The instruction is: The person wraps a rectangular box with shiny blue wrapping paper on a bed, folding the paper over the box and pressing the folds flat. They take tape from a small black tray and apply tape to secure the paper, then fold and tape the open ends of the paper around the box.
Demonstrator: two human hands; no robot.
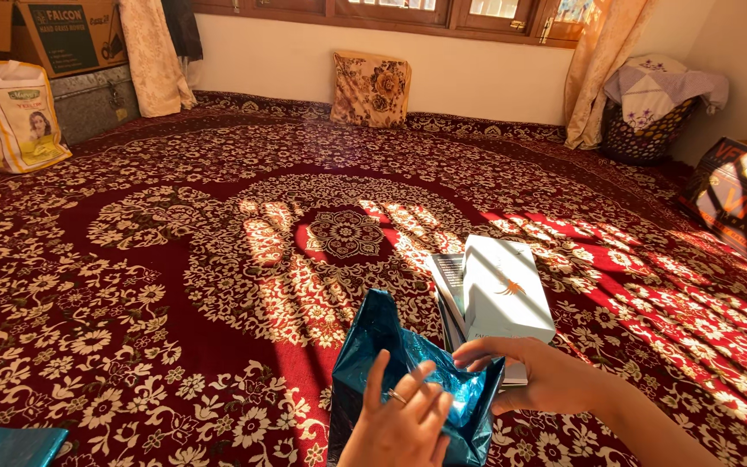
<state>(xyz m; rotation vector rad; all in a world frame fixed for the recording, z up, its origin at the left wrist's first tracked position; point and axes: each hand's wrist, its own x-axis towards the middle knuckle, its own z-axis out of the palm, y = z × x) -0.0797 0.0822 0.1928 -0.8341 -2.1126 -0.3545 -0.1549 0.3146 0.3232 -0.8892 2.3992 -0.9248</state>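
Note:
A shiny blue foil wrapping sheet [373,359] is folded up in front of me near the bottom of the head view. My left hand [399,419], with a ring on one finger, presses against its near side. My right hand [533,376] grips the sheet's right edge. Just behind the foil, a white rectangular box [507,290] lies on a stack of flat books or boxes [450,281] on the red patterned carpet [175,259].
A floral cushion [371,88] leans on the far wall. A printed bag [6,112] and a cardboard carton [67,35] stand at the far left. A basket with cloth [650,108] and a dark box [741,203] are at the right. A teal object [6,445] lies bottom left.

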